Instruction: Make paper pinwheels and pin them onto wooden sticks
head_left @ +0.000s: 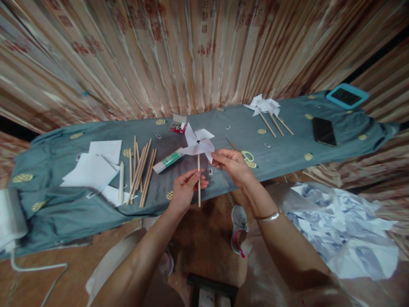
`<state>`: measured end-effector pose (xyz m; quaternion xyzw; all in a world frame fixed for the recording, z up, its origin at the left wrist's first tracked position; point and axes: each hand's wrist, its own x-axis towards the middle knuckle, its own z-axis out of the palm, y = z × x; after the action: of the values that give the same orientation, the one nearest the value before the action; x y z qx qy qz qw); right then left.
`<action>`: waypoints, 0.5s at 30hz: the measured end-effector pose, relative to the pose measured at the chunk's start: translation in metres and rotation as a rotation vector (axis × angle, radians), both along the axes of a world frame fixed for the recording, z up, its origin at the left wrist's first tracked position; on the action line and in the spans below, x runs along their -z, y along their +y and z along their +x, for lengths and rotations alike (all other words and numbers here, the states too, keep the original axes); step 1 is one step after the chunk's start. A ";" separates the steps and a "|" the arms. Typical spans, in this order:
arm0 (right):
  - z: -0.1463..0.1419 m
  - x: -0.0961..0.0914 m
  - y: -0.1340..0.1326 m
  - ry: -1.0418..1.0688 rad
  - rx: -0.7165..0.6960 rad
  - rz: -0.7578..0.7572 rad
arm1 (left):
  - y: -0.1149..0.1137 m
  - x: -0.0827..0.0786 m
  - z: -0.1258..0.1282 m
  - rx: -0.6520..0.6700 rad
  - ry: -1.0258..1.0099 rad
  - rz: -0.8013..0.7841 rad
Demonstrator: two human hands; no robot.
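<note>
My left hand (185, 187) is closed round the wooden stick of a white paper pinwheel (198, 143), holding it upright over the near edge of the table. My right hand (231, 164) pinches the lower right blade of the same pinwheel. A small dark pin sits at the centre of the blades. A silver bangle is on my right wrist.
The table has a grey-green cloth (287, 145). On it lie white paper squares (92, 168), several wooden sticks (140, 170), a glue tube (168, 162), a small pin box (178, 123), green scissors (247, 155), finished pinwheels (263, 106), a black phone (323, 131) and a blue-cased tablet (347, 96). Crumpled paper (345, 230) is at lower right.
</note>
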<state>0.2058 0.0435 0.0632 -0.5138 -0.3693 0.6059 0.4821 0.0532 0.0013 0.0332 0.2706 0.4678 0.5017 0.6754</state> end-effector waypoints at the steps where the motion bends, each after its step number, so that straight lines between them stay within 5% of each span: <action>1: -0.001 0.000 -0.001 0.000 -0.005 -0.003 | 0.000 0.000 0.000 -0.001 -0.001 0.000; 15: -0.007 0.001 -0.006 0.007 -0.128 0.034 | -0.001 0.001 0.001 0.012 -0.006 0.009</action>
<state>0.1985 0.0377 0.0620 -0.4789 -0.4101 0.6310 0.4521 0.0546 0.0003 0.0327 0.2749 0.4620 0.5006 0.6785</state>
